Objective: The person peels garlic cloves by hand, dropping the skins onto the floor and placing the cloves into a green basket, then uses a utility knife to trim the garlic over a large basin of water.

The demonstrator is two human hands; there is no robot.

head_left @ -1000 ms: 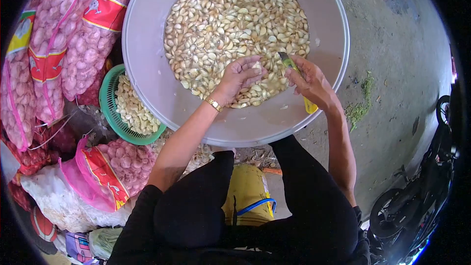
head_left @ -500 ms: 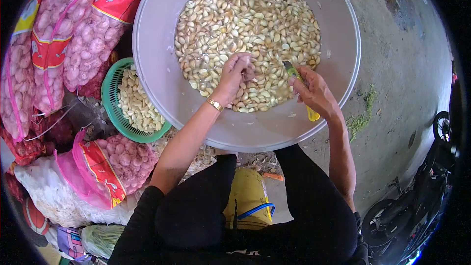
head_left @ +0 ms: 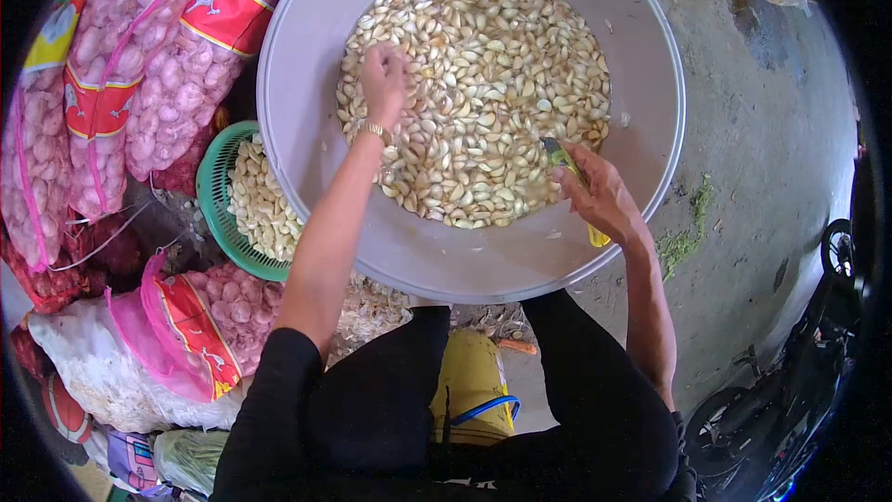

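Observation:
A large grey basin (head_left: pixel 502 274) holds many garlic cloves (head_left: pixel 474 84) in what looks like water. Over the cloves on the basin's left side is my left hand (head_left: pixel 384 84), its fingers curled; whether anything is in them is hidden. My right hand (head_left: pixel 599 193) is wrapped round a yellow-green knife (head_left: pixel 568 165) near the basin's right side, the dark tip pointing up and left over the cloves. Left of the basin, a green basket (head_left: pixel 212 188) contains pale peeled cloves (head_left: pixel 258 200).
Mesh bags of garlic (head_left: pixel 177 102) are piled on the left, with another garlic bag (head_left: pixel 200 325) below them. A yellow container (head_left: pixel 467 376) stands between the legs. Motorbikes (head_left: pixel 780 390) are at the lower right.
My left hand has moved up and left across the cloves. My right hand keeps the knife in nearly the same place. The view has shifted slightly.

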